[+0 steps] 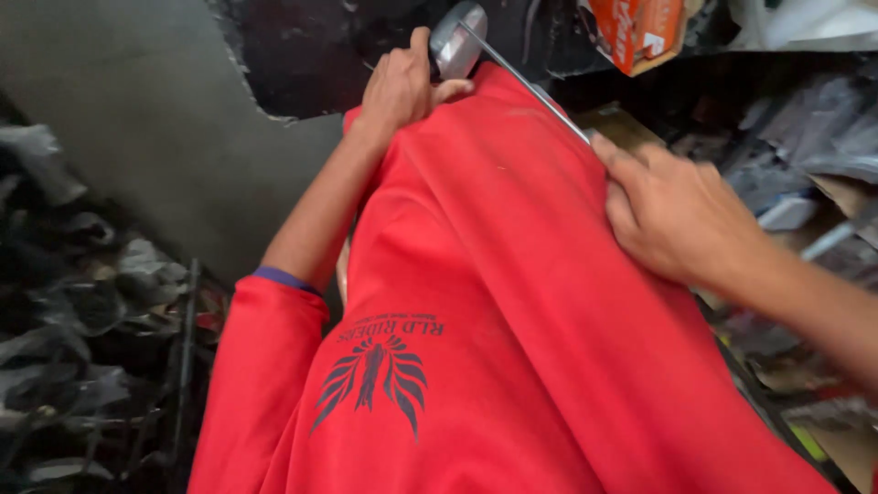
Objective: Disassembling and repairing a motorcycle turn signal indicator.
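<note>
Silver golf club (476,46), slanted over red shirt (512,302)
</note>
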